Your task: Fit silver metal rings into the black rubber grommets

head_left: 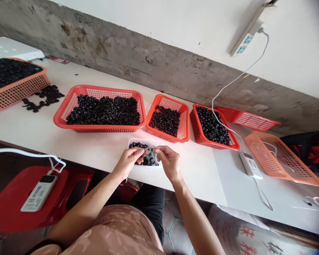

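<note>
Both hands are raised over a small white tray [130, 142] near the table's front edge. Black round parts [138, 145] and small shiny clear or silvery pieces [150, 156] lie in the tray. My left hand [132, 158] is above its left side, thumb and fingers pinched together. Over the right side, my right hand [168, 158] is also pinched, its fingertips a short gap from the left ones. Whatever either pinch holds is too small to make out.
Red baskets of black parts stand behind the tray: a wide one [101, 126], a smaller one [184, 124] and another [235, 144]. An orange basket [279, 170] and a power strip [251, 165] are right. A red stool [13, 191] is left.
</note>
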A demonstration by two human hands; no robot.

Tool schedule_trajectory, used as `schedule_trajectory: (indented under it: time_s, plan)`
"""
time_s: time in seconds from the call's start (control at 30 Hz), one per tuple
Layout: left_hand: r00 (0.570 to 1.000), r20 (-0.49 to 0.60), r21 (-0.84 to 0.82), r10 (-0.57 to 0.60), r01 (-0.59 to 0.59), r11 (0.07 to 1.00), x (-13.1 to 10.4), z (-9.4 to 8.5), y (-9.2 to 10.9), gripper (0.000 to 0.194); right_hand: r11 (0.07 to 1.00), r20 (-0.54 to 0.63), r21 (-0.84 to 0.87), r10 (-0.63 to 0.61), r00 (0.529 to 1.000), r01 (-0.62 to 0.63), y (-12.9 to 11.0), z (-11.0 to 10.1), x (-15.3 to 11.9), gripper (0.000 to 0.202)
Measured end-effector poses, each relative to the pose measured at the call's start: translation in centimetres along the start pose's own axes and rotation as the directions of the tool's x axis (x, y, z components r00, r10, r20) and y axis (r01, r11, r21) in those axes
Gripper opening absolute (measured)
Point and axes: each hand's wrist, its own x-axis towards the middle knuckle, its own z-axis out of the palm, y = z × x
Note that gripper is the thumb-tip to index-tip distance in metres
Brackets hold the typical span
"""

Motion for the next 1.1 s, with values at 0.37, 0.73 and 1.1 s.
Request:
schedule_trajectory:
  time_s: [0.37,0.73,1.1]
  plan:
    - [0.988,-0.084,-0.320,-0.132,0.099,0.942,-0.2,0.5,0.3,0.039,0.988,0.046,-0.018,-0.152,0.987,0.153,-0.4,1.8,-1.6,0.016]
    - [0.988,-0.059,-0.301,-0.141,0.117,0.946,-1.3,-0.1,0.3,0.035,0.961,0.019,-0.110,-0.254,0.967,0.255,-0.7,3.2,-2.3,0.015]
    - [0.858,0.460,-0.130,-0.228,0.319,0.939,-2.8,-1.9,0.4,0.023,0.995,0.345,0.074,-0.089,0.934,0.067,-1.7,0.7,-4.0,0.034]
